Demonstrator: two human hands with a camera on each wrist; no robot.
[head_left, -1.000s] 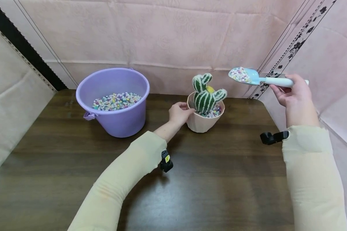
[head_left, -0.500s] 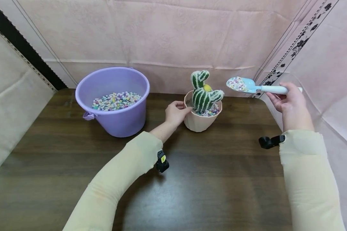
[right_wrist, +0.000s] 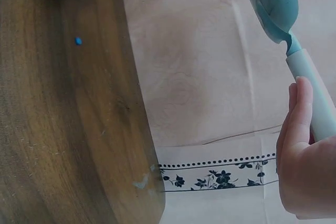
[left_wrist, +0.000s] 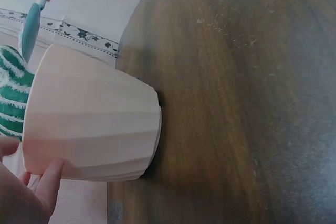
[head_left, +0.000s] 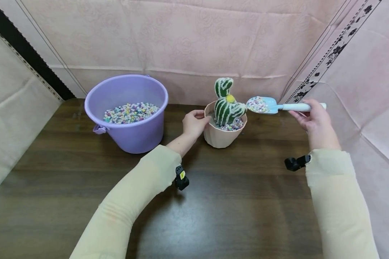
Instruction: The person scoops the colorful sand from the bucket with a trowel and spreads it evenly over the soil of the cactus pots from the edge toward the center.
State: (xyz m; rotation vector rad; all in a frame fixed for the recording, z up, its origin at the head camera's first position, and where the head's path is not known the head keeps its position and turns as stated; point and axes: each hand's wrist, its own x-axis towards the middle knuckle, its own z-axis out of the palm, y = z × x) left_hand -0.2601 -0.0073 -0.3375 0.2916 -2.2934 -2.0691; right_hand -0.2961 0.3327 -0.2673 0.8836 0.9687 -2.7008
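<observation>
A knitted-looking green and white cactus stands in a cream pot, with coloured pebbles around its base. My left hand pinches the pot's left rim between thumb and fingers; the left wrist view shows fingers against the pot's wall. In my right hand is the white handle of a light blue hand trowel, held roughly level and loaded with pastel pebbles. The trowel's tip is beside the cactus's right arm, above the pot's right rim; whether they touch, I cannot tell.
On the left of the wooden table stands a purple bucket, partly filled with coloured pebbles. A single blue pebble lies on the table near the pot. Pink patterned cloth hangs behind the table's back edge.
My right hand has brought the loaded trowel left and down, up to the cactus. The pot, still held by my left hand, has shifted slightly left in the head view.
</observation>
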